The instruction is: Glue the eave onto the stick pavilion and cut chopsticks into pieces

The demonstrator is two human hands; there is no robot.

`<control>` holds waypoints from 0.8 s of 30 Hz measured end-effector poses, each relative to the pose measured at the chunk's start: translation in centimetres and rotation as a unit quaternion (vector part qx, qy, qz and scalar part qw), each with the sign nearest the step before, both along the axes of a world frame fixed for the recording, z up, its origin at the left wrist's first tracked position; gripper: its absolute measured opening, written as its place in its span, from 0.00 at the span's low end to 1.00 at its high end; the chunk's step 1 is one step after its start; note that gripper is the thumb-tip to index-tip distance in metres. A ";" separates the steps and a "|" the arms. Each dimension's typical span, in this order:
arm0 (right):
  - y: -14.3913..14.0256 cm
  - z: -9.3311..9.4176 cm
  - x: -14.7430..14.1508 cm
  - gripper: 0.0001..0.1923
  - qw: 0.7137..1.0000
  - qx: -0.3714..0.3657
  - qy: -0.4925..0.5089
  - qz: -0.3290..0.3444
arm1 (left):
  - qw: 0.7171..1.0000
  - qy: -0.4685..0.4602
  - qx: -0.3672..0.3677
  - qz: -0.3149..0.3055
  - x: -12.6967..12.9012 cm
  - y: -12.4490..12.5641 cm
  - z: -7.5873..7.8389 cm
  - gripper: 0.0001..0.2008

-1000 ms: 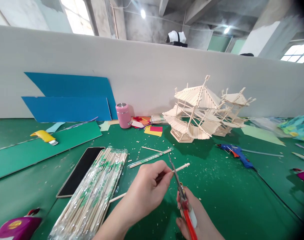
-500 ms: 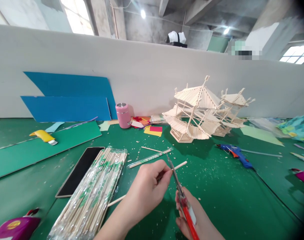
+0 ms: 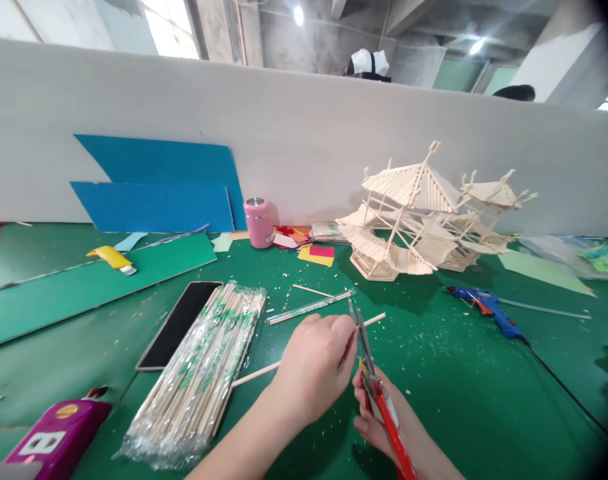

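A thin wooden chopstick point(image 3: 257, 374) is pinched in my left hand point(image 3: 314, 367), its fingers closed. One end sticks out at lower left; the other end runs past the fingertips to the right. My right hand point(image 3: 399, 417) is wrapped round red-handled scissors point(image 3: 391, 427), blades pointing up and away. The blades stand slightly apart at the chopstick, right beside my left fingertips. Beyond them lie a paper-wrapped pair of chopsticks point(image 3: 309, 308) and a short loose stick point(image 3: 313, 291). A clear bag of wrapped chopsticks point(image 3: 199, 380) lies left of my left hand.
A wooden-stick pavilion model point(image 3: 414, 220) stands at back right, with a blue glue gun point(image 3: 489, 310) before it. On the left are a phone point(image 3: 179, 327), a yellow box cutter point(image 3: 112, 258) and a purple power strip point(image 3: 59, 437). A pink flask point(image 3: 259, 223) stands by the white partition point(image 3: 294, 120).
My view has turned a little left, so everything sits further right. The scissor blades now show apart at the chopstick, where they looked closer together before. Both hands keep their grip.
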State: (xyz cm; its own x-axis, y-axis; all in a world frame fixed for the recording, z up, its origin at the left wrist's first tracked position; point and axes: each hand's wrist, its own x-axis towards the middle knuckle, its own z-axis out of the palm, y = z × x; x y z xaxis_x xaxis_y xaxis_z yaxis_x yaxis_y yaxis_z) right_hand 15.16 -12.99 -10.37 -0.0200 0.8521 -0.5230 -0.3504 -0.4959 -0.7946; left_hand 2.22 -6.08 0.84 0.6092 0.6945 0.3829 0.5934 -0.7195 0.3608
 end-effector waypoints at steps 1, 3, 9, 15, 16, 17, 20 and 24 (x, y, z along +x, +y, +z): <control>-0.1 0.3 -0.2 0.21 1.000 0.016 -0.003 -0.001 | 1.000 0.000 0.000 0.000 0.0 0.0 0.0 0.09; -0.3 0.9 -0.5 0.23 0.999 0.031 -0.003 -0.017 | 1.000 -0.001 0.003 -0.002 -0.1 0.1 0.0 0.09; -0.4 1.7 -0.7 0.22 0.998 0.023 0.002 -0.054 | 1.000 0.005 0.009 -0.014 -0.2 0.1 0.0 0.09; -0.8 1.9 -0.9 0.24 0.999 0.044 -0.016 -0.028 | 1.000 -0.017 -0.018 -0.016 -0.4 0.1 0.3 0.09; -0.9 2.2 -1.0 0.23 0.999 0.045 -0.009 -0.028 | 0.999 -0.024 -0.031 -0.018 -0.5 0.2 0.4 0.09; -0.9 2.5 -1.0 0.21 0.999 0.041 0.002 -0.031 | 0.998 -0.032 -0.046 -0.021 -0.6 0.2 0.5 0.09; -0.9 3.2 -1.0 0.19 0.999 0.023 0.018 -0.036 | 0.994 -0.052 -0.090 -0.032 -0.9 0.3 0.9 0.09; -0.4 2.7 -0.7 0.20 0.998 0.048 -0.026 -0.007 | 0.990 -0.074 -0.118 -0.035 -1.0 0.2 1.1 0.09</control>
State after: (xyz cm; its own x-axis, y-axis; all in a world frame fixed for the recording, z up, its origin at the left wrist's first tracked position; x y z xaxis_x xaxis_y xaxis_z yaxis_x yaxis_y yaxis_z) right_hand 14.48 -13.40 -7.72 0.0171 0.8988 -0.4381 -0.3136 -0.4112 -0.8559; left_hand 1.23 -5.83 1.97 0.6088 0.7333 0.3029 0.4732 -0.6420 0.6032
